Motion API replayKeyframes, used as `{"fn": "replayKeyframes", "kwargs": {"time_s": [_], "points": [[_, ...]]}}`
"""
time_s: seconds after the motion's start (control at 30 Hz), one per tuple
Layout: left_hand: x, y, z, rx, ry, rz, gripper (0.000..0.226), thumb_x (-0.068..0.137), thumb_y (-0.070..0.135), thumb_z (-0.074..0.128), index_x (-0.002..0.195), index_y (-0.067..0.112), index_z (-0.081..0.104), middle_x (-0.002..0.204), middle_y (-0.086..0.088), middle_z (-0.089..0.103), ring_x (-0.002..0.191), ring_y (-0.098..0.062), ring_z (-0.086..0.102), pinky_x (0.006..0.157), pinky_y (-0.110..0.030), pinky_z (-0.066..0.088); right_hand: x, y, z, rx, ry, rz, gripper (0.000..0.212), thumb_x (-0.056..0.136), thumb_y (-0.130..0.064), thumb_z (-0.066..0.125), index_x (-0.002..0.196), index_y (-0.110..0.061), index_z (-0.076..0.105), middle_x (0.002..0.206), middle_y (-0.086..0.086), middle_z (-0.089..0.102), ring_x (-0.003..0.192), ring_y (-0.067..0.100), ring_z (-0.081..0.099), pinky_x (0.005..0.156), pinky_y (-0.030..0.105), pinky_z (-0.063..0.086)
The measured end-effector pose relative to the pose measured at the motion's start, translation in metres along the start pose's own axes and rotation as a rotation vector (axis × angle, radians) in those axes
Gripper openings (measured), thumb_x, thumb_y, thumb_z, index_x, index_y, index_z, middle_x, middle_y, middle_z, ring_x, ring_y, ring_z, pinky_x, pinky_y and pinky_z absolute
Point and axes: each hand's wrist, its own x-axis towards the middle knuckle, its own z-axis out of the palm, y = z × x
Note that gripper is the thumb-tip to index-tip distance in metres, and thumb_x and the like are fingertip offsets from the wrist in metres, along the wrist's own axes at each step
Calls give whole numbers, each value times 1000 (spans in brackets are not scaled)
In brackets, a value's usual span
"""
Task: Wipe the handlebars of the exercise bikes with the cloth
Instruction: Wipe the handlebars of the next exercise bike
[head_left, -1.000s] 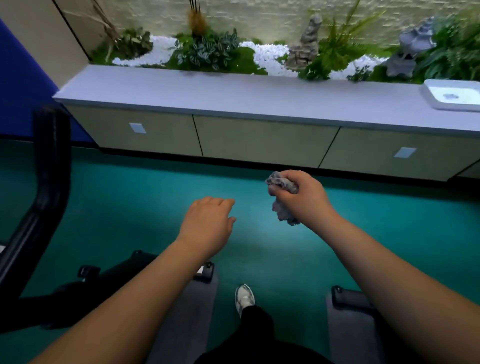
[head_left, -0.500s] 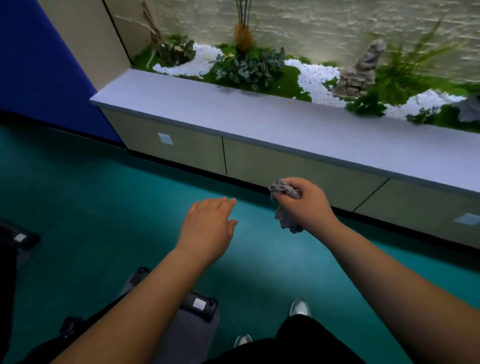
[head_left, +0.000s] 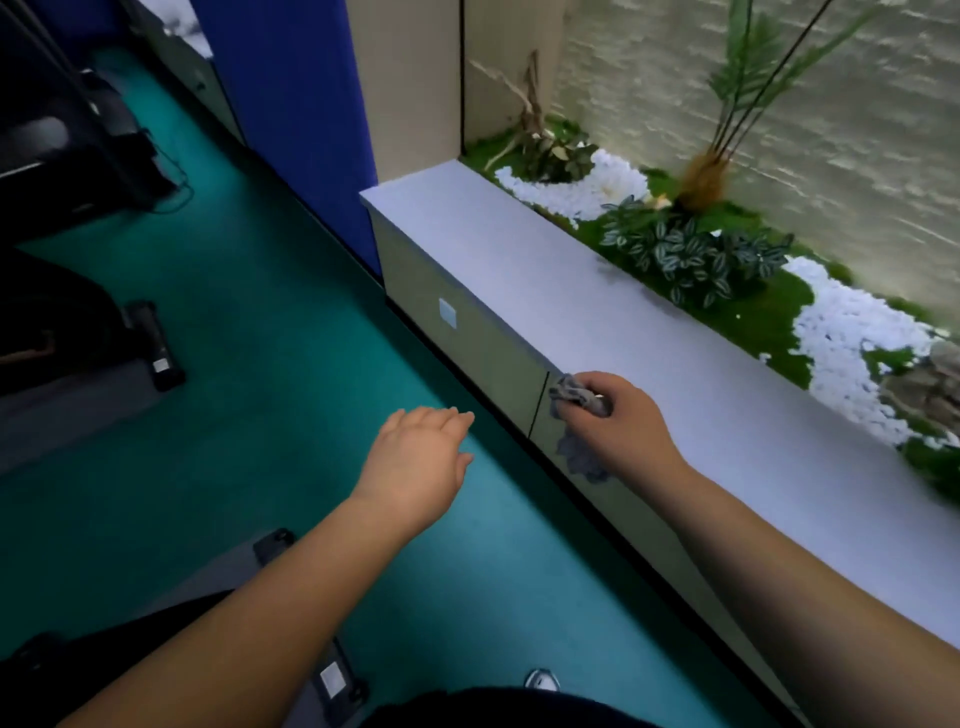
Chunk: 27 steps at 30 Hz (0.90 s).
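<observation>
My right hand (head_left: 618, 421) is closed around a crumpled grey cloth (head_left: 576, 441), which hangs down in front of the low cabinet. My left hand (head_left: 421, 462) floats palm down over the teal floor, fingers together and holding nothing. No handlebar shows in this view. Only dark bases of exercise machines (head_left: 150, 343) appear at the left edge and bottom left.
A long low cabinet (head_left: 623, 332) with a grey top runs diagonally on the right, backed by a planter of green plants and white pebbles (head_left: 685, 249). A blue wall panel (head_left: 291, 104) stands behind. Dark gym equipment (head_left: 62, 140) fills the upper left. Teal floor (head_left: 249, 332) lies between.
The view has swung to the left, so the cabinet now runs diagonally on the right and more machines show at the left. Both hands keep their pose, the right still gripping the cloth.
</observation>
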Motion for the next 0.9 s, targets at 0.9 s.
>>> {"fn": "replayKeyframes", "kwargs": {"time_s": [0.9], "points": [[184, -257, -65, -75, 165, -626, 50, 93, 38, 48, 141, 26, 39, 144, 6, 44, 130, -17, 40, 111, -35, 25, 361, -185, 222, -43, -531, -385, 4, 82, -20, 65, 80, -17, 68, 83, -1, 68, 79, 15, 63, 76, 31, 51]]}}
